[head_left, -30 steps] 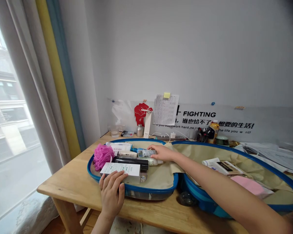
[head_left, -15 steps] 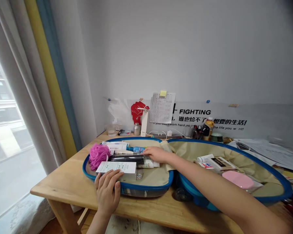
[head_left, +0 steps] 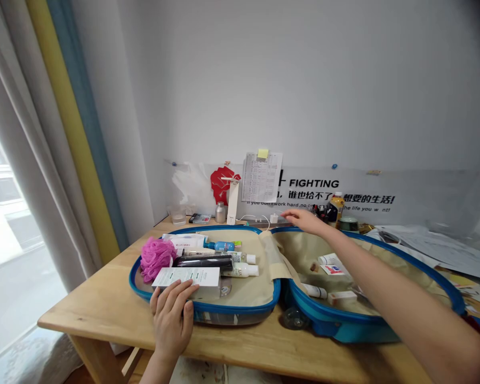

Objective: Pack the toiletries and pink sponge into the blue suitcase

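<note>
The left hand (head_left: 170,320) has its fingers curled lightly over the near edge of a white carton (head_left: 188,277), with the thumb hanging down outside the suitcase rim; whether it actually grips the carton, I cannot tell. The right hand (head_left: 304,221) is open, with fingers stretched out and holding nothing, above the far rim of the suitcase and near a white plug charger (head_left: 274,218). The carton lies at the near side of the left half of an open blue-rimmed suitcase (head_left: 234,308), which lies flat on a wooden table (head_left: 84,314) with its beige lining showing. Beside the carton in that half are a pink mesh bath puff (head_left: 156,258) at the left, a black tube (head_left: 204,261) just beyond it, a small blue bottle (head_left: 220,246) towards the far rim, and a white bottle (head_left: 244,270) to the right. The right half holds a white tube (head_left: 315,291), a small white box (head_left: 342,297) and a sachet (head_left: 332,270), loose on the lining. Along the far edge of the table stand a drinking glass (head_left: 178,215), a metal bottle (head_left: 221,212), a juice bottle (head_left: 336,209) and a green jar (head_left: 349,224), in front of a clear wall panel lettered "FIGHTING" (head_left: 312,184).
</note>
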### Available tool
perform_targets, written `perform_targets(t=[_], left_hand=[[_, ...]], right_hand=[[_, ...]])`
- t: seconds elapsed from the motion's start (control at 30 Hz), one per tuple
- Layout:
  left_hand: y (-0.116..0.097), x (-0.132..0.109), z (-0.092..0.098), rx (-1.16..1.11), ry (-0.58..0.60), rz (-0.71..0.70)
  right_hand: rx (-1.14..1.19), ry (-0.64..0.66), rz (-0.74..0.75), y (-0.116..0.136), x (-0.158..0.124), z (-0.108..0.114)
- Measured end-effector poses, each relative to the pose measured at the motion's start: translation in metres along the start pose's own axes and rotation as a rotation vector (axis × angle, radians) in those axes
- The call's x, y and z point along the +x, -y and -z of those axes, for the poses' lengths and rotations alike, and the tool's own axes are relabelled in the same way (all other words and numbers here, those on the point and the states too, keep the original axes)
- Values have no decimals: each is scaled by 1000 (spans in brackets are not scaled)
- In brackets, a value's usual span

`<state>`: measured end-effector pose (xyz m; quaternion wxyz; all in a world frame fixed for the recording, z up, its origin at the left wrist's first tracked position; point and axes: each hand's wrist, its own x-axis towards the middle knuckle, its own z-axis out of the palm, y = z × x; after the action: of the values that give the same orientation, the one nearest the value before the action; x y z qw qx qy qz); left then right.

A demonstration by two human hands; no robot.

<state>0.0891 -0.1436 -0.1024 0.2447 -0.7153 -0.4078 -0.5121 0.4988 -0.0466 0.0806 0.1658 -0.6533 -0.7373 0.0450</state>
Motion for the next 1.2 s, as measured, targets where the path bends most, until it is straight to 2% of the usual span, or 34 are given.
perform_targets(t=[0.1, 0.23, 0.37, 0.53, 0.73, 0.83, 0.97, 1.03, 1.1, 1.2], left_hand=[[1, 0, -1, -1, -22, -32], [-2, 0, 0, -12, -7, 31], [-4, -1, 1, -22, -4, 48], [-3, -2, 0, -16, 4, 51], [-5, 0, 1, -6, 8, 40], [-7, 1, 2, -12, 0, 44], [-6, 0, 1, -18, 5, 54], [-6, 0, 1, -18, 5, 55], [-5, 0, 1, -21, 6, 48], [-6, 1, 2, -22, 2, 35]], right_hand=[[-123, 112, -122, -43, -21, 3], [-258, 215, -242, -80, -50, -20], [-316, 279, -286, -95, -61, -44], [-334, 293, -288, -100, -58, -54], [-264, 185, -306, -90, -55, -51], [-189, 71, -344, -84, -53, -34], [-28, -147, -398, -71, -50, -3], [98, -249, -399, -57, -46, 5], [258, -289, -365, -35, -40, 5], [510, -220, -258, 11, -26, -15]])
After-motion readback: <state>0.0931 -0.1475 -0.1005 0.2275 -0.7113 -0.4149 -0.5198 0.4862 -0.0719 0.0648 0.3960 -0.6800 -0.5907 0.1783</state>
